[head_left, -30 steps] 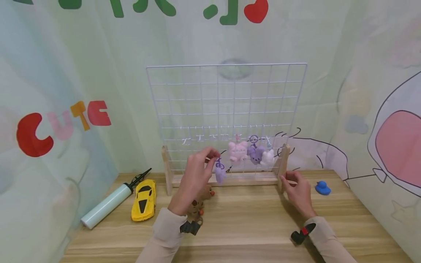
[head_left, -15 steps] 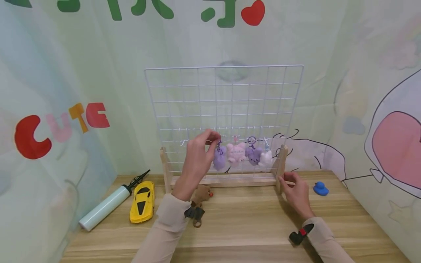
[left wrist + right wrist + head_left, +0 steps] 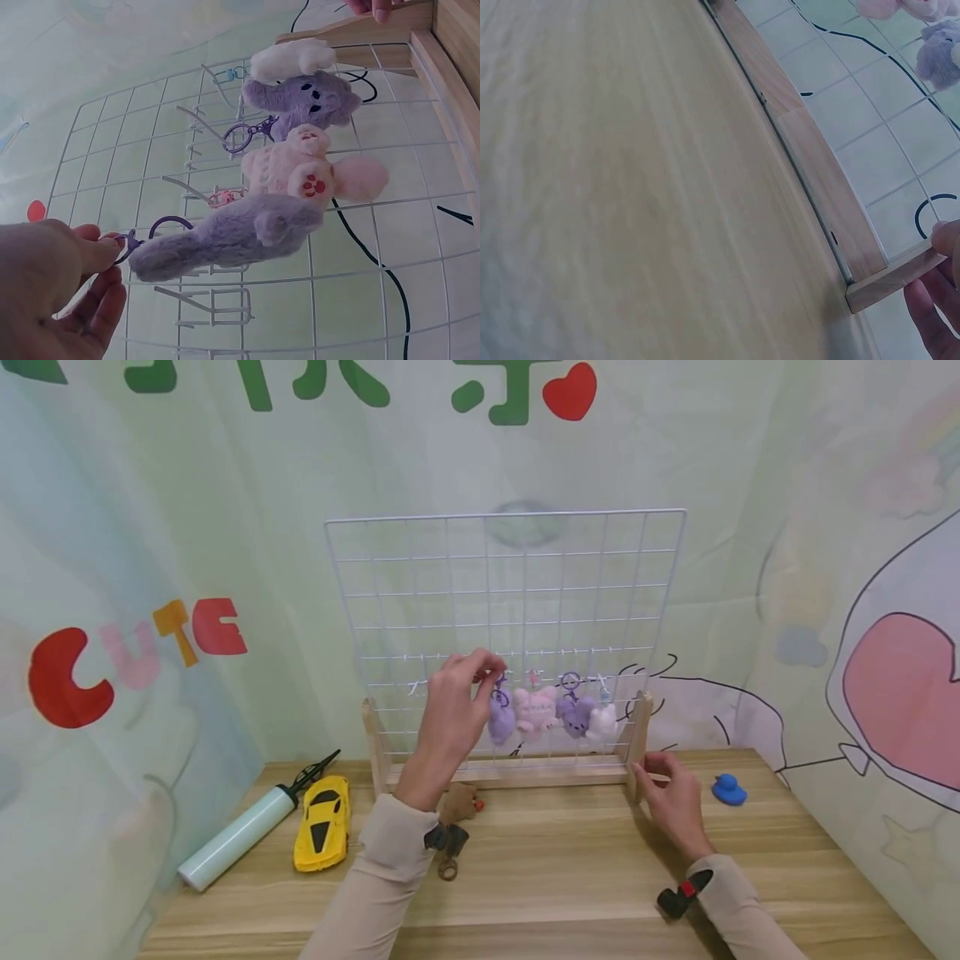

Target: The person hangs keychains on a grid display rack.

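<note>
My left hand [image 3: 453, 718] pinches the dark purple clasp [image 3: 129, 244] of a purple plush keychain [image 3: 225, 236] between thumb and fingertips, close in front of the rack's hooks. A purple ring shows beside the plush in the left wrist view. Beside it on the white wire grid rack [image 3: 504, 515] hang a pink plush keychain [image 3: 536, 710], a second purple one [image 3: 576, 716] with a face and a white one [image 3: 602, 722]. Several bare hooks stick out from the grid. My right hand [image 3: 675, 797] grips the rack's right wooden post [image 3: 896, 279] between thumb and fingers.
A brown plush keychain [image 3: 457, 803] lies on the table [image 3: 555, 877], partly hidden by my left wrist. To the left are a yellow toy car [image 3: 322, 824] and a pale hand pump [image 3: 240, 837]. A blue rubber duck [image 3: 728, 789] sits at the right.
My left hand has raised the purple plush keychain to the row of hanging ones, with little movement in the last half second. My right hand has stayed on the post.
</note>
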`<state>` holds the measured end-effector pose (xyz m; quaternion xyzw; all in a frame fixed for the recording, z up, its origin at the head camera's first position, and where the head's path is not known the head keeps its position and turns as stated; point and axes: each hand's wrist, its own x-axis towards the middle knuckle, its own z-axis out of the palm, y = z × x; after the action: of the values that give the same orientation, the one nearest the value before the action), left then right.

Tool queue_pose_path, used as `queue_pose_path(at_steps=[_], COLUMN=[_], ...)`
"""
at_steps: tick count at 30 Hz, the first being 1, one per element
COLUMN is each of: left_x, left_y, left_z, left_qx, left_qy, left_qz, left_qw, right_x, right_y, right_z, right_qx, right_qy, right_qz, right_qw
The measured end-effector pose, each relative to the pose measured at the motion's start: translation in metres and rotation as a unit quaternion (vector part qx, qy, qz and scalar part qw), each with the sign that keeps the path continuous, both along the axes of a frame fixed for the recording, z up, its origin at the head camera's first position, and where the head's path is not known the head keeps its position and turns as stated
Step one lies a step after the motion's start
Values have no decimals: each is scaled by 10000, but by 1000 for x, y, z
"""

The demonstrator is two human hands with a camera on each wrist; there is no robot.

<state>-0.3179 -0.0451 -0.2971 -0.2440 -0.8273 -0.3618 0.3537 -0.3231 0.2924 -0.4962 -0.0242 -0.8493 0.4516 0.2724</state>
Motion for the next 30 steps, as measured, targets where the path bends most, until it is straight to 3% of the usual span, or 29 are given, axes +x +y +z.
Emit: queue_pose_path(at_steps=[5,15,25,30], left_x=[1,-6,-14,-15], left_y=[0,5,10,10], left_z=[1,2,2,2], left_qx=[-84,-240,-364,-353], left_qy=[-23,-26,-387,-255], left_qz=[151,168,200,156], left_qw=[9998,9996,9984,9989], right_x=[-1,-1,-1,0], right_y=[0,1,1,2], right_z=[0,-3,-3,-2], right_qx=[41,30,14,12], right_qy=[-38,310,210,112], right_qz=[-9,49,76,97], right_qw=[10000,9995,9997,9999])
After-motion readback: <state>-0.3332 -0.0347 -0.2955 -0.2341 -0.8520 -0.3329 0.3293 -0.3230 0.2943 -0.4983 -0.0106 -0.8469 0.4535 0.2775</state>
